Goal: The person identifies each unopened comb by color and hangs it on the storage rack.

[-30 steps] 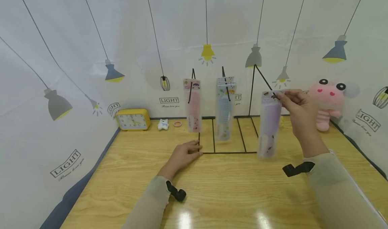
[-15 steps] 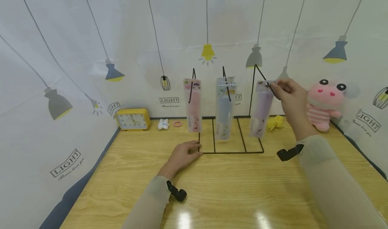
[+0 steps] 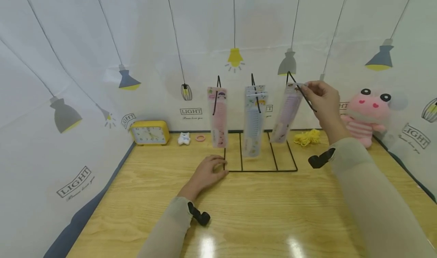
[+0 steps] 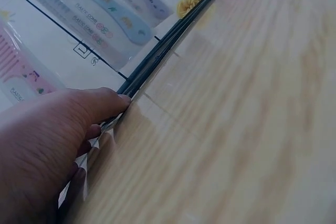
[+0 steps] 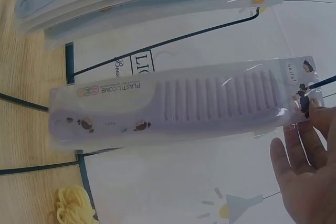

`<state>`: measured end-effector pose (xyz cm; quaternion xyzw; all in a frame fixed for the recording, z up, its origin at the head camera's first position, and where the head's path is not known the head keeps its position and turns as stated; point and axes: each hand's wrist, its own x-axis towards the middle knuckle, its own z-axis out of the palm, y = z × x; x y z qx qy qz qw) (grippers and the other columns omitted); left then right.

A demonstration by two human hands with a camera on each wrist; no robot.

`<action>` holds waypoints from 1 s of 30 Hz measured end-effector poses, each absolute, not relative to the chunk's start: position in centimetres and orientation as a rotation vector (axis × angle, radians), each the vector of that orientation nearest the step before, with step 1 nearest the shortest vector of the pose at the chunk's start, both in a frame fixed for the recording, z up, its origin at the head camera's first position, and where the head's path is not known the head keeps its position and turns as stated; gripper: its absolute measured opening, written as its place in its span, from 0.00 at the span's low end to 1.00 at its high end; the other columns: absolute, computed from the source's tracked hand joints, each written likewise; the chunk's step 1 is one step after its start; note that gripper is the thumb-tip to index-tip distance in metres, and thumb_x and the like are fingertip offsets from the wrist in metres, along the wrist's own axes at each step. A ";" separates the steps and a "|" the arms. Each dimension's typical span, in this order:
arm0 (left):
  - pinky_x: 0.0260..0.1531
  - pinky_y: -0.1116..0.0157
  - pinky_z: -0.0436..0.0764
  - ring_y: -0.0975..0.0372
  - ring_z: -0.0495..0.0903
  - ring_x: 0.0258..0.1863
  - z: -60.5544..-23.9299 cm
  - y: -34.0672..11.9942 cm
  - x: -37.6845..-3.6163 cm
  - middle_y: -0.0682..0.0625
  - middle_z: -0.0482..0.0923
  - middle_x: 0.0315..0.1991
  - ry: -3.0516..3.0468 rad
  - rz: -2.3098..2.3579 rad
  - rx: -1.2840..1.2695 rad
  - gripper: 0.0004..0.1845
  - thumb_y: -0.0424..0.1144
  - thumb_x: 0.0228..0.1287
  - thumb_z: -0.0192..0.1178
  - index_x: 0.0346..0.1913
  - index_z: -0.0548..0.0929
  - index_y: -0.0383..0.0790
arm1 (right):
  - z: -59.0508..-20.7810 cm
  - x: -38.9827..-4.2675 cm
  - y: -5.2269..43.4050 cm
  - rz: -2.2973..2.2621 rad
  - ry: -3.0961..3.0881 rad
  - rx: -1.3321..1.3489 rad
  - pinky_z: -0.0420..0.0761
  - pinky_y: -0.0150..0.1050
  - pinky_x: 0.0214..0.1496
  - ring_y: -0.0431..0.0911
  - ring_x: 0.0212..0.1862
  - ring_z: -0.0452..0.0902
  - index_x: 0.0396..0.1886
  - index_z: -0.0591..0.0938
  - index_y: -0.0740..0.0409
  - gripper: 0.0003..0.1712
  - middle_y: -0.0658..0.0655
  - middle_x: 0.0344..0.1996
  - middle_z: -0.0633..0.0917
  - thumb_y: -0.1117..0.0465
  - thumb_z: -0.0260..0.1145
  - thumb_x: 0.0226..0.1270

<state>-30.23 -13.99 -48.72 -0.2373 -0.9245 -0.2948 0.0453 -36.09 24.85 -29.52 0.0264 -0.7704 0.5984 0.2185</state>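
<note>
A black wire rack [image 3: 259, 170] stands on the wooden table, with hooks at its top. A pink comb packet [image 3: 217, 115] and blue comb packets [image 3: 254, 119] hang from its left and middle hooks. My right hand [image 3: 321, 98] pinches the top of a purple comb packet [image 3: 286, 114] right at the right hook, and the packet swings tilted. In the right wrist view the purple comb packet [image 5: 184, 103] lies across the frame, with my right hand [image 5: 304, 171] at its hole end. My left hand [image 3: 206, 172] holds the rack's front left corner; the left hand [image 4: 47, 150] touches the base wire [image 4: 168, 45].
A yellow alarm clock [image 3: 149, 133], a small white figure [image 3: 183, 139] and a pink ring [image 3: 200, 138] sit at the back left. Yellow yarn [image 3: 307, 137] and a pink plush toy [image 3: 367, 114] sit at the back right. A lamp-print curtain surrounds the table [image 3: 259, 220].
My right hand has carried the purple comb packet up and back to the left, from in front of the rack to its right hook. The left hand has stayed on the rack's corner.
</note>
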 end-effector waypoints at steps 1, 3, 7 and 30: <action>0.68 0.52 0.68 0.54 0.69 0.68 -48.7 -14.0 -30.2 0.49 0.74 0.66 -2.821 -0.896 -0.727 0.21 0.51 0.70 0.64 0.61 0.83 0.46 | -29.4 -36.2 24.8 1.649 -2.137 0.070 0.74 0.33 0.50 0.34 0.44 0.80 0.50 0.84 0.53 0.22 0.40 0.40 0.86 0.43 0.69 0.66; 0.68 0.52 0.68 0.54 0.69 0.67 -48.7 -14.1 -30.2 0.50 0.74 0.66 -2.821 -0.898 -0.724 0.22 0.51 0.69 0.64 0.61 0.83 0.46 | -29.3 -36.6 24.7 1.609 -2.162 0.058 0.75 0.34 0.52 0.34 0.45 0.79 0.51 0.84 0.52 0.23 0.40 0.40 0.86 0.42 0.68 0.66; 0.68 0.52 0.68 0.54 0.70 0.67 -48.6 -14.1 -30.2 0.50 0.74 0.65 -2.820 -0.901 -0.720 0.22 0.51 0.69 0.64 0.61 0.83 0.47 | -29.0 -37.0 24.5 1.557 -2.203 0.019 0.74 0.39 0.57 0.36 0.48 0.77 0.53 0.84 0.49 0.24 0.41 0.43 0.86 0.40 0.67 0.67; 0.69 0.52 0.67 0.54 0.69 0.68 -48.8 -14.2 -30.3 0.52 0.73 0.67 -2.854 -0.940 -0.688 0.22 0.53 0.69 0.64 0.61 0.83 0.50 | -29.3 -36.7 27.0 1.382 -2.313 -0.082 0.72 0.45 0.56 0.44 0.55 0.75 0.54 0.87 0.46 0.33 0.41 0.42 0.87 0.29 0.65 0.62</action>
